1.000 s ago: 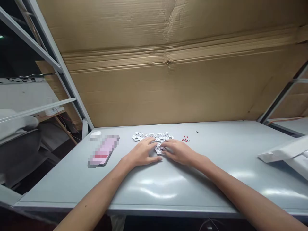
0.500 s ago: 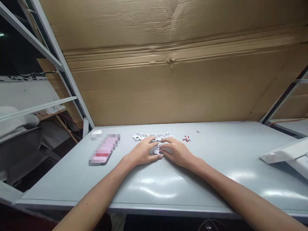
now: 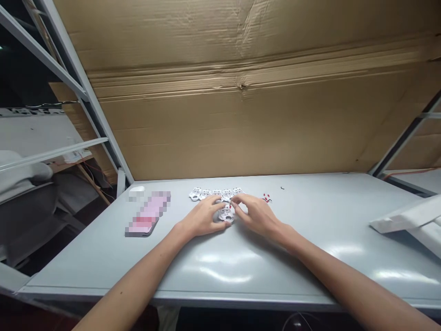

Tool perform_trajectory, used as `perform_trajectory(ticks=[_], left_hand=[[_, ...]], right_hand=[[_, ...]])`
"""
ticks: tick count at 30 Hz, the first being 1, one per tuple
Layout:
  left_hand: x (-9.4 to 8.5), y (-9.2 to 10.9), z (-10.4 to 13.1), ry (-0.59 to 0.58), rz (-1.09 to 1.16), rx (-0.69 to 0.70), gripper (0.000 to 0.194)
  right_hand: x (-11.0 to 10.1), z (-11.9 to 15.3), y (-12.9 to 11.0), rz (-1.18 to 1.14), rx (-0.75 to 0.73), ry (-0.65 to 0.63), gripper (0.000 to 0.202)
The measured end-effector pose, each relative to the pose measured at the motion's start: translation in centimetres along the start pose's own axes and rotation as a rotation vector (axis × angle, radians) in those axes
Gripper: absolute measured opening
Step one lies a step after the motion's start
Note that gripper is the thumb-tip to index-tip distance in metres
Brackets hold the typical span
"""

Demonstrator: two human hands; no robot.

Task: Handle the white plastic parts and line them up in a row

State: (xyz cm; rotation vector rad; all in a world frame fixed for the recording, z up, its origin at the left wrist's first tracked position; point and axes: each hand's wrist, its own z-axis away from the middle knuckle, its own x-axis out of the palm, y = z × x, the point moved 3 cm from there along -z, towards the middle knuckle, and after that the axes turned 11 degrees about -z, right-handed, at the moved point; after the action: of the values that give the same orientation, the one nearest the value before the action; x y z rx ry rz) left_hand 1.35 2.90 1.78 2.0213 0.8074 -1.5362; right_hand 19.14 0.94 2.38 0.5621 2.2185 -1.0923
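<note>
— Looking from the head camera, where's the white part (image 3: 225, 214) lying?
— Between the left hand (image 3: 203, 216), which is gripping it, and the right hand (image 3: 257, 214), which is hovering at its far right corner by a red bit (image 3: 230, 207). Whether that's being pinched, I can't tell.

From the head, one camera looks forward and down over the nearby tabletop (image 3: 296, 262) toward upright cardboard (image 3: 262, 128).

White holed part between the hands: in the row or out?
Out. The white holed part sits in front of the row of similar parts, beside the left hand.
</note>
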Motion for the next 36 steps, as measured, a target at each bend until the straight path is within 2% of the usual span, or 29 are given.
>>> perform_trajectory(ticks=[4,8,12,16,22,31,36], left_hand=[[0.0,-0.1,0.1,-0.008,-0.026,-0.011,0.047],[0.0,-0.1,0.1,-0.03,-0.053,-0.024,0.048],[0.0,0.0,0.0,-0.042,-0.086,-0.018,0.047],[0.1,0.0,0.0,-0.038,-0.089,-0.011,0.05],[0.2,-0.1,0.1,-0.028,-0.056,-0.021,0.05],[0.0,0.1,0.0,-0.037,-0.075,-0.007,0.047],[0.2,0.1,0.0,-0.024,-0.085,0.011,0.047]], right_hand=[[-0.8,-0.5,0.8,-0.295,0.199,0.105,0.027],[-0.8,-1.0,1.1,-0.712,0.365,0.076,0.038],[-0.6,-1.1,1.5,-0.985,0.532,0.084,0.023],[-0.5,-0.8,2.0,-1.155,0.628,0.099,0.014],[-0.9,-0.8,2.2,-1.133,0.716,0.177,0.008],[-0.4,-0.7,2.6,-1.055,0.735,0.207,0.029],[-0.2,-0.7,2.9,-1.146,0.774,0.19,0.022]])
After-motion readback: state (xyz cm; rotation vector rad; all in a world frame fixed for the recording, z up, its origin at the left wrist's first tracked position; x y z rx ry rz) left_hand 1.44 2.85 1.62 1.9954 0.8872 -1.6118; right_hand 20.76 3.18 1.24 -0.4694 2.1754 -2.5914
